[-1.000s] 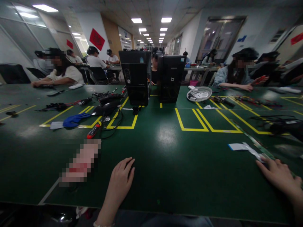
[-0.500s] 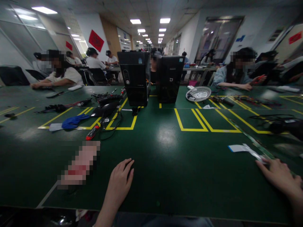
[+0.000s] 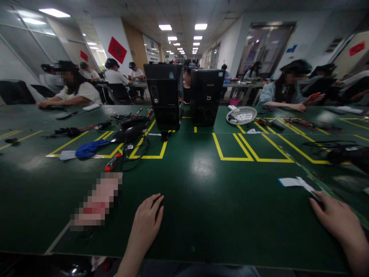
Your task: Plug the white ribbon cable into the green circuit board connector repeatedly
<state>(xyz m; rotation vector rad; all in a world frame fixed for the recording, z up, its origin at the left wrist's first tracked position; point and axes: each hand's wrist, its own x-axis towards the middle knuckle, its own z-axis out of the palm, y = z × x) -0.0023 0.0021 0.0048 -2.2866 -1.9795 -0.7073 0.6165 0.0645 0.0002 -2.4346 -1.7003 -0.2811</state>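
My left hand (image 3: 147,219) lies on the green table (image 3: 201,215), fingers stretched forward and slightly bent, thumb apart, with nothing in it. At the right, my right hand (image 3: 336,215) rests palm down, its thumb spread from the fingers. Its fingertips reach the near end of a flat white ribbon cable (image 3: 290,182) with a blue tip. Whether they press on the cable cannot be seen. A blurred-out pinkish rectangular item (image 3: 99,200) lies left of my left hand. Beyond it is a red and grey screwdriver-like handle (image 3: 113,162).
Two black computer towers (image 3: 165,100) stand at the table's middle. Blue gloves (image 3: 90,148), black cables (image 3: 135,154) and dark parts lie to the left. A white basket (image 3: 241,115) and a black bundle (image 3: 346,154) are on the right. Several people sit beyond.
My right hand has shifted slightly left and its fingers have come forward over the ribbon cable's near end. My left hand and the other table items have stayed put.
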